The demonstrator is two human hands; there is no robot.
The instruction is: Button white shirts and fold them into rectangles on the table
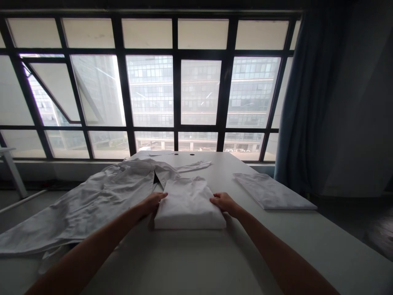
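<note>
A white garment folded into a neat rectangle (189, 205) lies in front of me at the middle of the table. My left hand (154, 201) grips its left edge, thumb on top and fingers hidden below. On the opposite edge, my right hand (225, 203) pinches the cloth in the same way. To the left, a loose, wrinkled white garment (107, 200) spreads over the table and past its left side, with one sleeve-like strip reaching behind the folded one. Another flat folded white garment (273, 192) rests to the right, apart from my right hand.
The white table (190, 266) runs from me toward a wall of black-framed windows (201, 92), and two dark round holes show near its far end. A blue-grey curtain (302, 110) hangs at the right. At the far left stands a white table leg (14, 174).
</note>
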